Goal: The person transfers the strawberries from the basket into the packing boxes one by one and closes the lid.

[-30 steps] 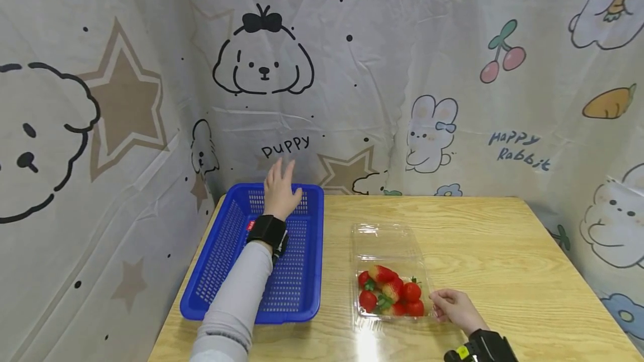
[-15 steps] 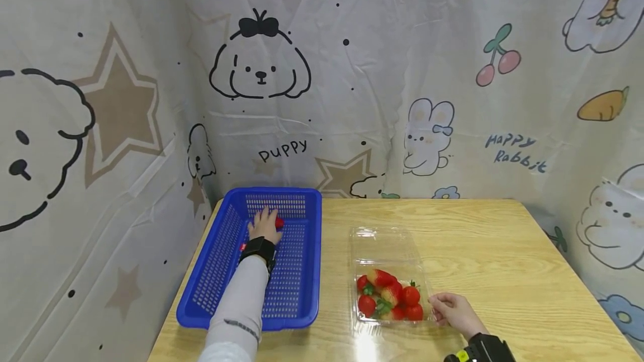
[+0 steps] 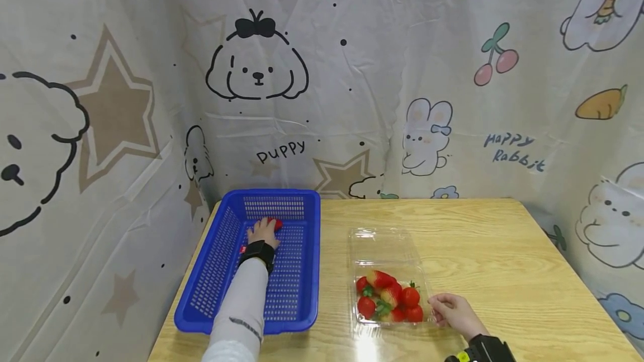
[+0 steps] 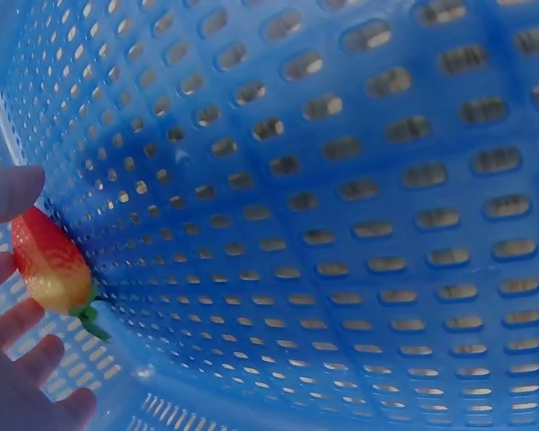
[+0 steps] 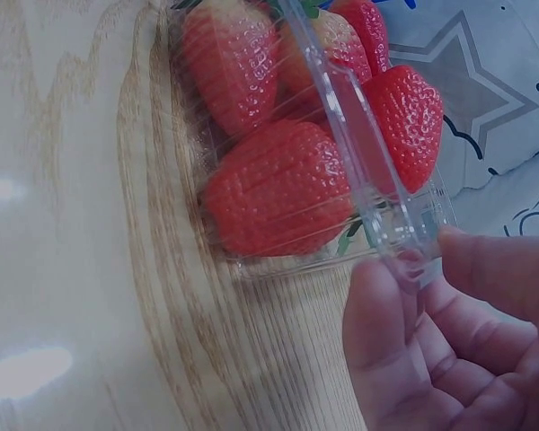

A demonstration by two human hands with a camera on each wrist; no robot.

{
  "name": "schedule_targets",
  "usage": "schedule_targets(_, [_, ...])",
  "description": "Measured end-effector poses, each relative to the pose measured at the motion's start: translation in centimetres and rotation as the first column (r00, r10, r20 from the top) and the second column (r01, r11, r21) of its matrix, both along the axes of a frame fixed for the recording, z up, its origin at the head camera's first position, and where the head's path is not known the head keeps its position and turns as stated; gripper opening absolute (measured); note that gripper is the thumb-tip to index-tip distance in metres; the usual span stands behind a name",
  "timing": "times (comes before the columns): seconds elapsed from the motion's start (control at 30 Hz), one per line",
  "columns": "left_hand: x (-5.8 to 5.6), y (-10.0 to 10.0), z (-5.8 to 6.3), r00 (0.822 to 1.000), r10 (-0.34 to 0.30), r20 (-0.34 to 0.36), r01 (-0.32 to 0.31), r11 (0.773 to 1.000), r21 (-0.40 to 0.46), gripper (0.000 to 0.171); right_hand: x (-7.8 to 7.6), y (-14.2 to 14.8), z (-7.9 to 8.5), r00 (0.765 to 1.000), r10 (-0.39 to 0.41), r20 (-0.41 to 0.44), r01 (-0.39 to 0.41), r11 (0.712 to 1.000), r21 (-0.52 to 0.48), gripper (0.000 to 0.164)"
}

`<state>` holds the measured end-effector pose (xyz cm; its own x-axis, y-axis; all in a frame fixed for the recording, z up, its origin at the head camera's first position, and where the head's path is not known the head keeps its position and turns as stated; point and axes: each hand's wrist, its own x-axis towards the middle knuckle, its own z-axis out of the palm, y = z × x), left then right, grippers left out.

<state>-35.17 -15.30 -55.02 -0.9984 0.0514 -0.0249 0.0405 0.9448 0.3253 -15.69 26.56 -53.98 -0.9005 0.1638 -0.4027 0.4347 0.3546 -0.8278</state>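
In the head view my left hand [image 3: 263,233] is down inside the blue plastic basket [image 3: 316,272], near its far end. It holds a red strawberry [image 3: 275,224]. The left wrist view shows this strawberry [image 4: 52,260], pale near its green stem, between the thumb above and the fingers below. My right hand [image 3: 457,313] pinches the right rim of a clear plastic clamshell box [image 3: 389,244], which lies with its lid open away from me. Several strawberries [image 3: 392,295] sit in the box. Up close in the right wrist view, thumb and forefinger grip the box's clear edge [image 5: 400,229].
A small red patch [image 3: 243,249] shows in the basket beside my left wrist. Basket and box stand side by side on a wood-grain table [image 3: 478,250]. A printed cloth [image 3: 352,99] hangs behind the table and along the left side.
My left hand has come down from above the basket's far end into it and closed on the strawberry there. The right hand keeps its grip on the box rim. The head view has shifted slightly.
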Motion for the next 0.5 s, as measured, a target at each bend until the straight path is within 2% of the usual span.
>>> schedule_targets(0.13, [0.0, 0.3, 0.1, 0.999, 0.02, -0.028, -0.02, 1.0, 0.024, 0.057, 0.0, 0.0, 0.1, 1.0, 0.001, -0.005, -0.001, 1.0, -0.001, 0.03])
schedule_targets(0.5, [0.5, 1.2, -0.9, 0.99, 0.089, -0.111, -0.081, 0.994, 0.079, 0.049, 0.1, 0.0, -0.2, 1.0, -0.003, -0.018, 0.003, 1.0, -0.007, 0.026])
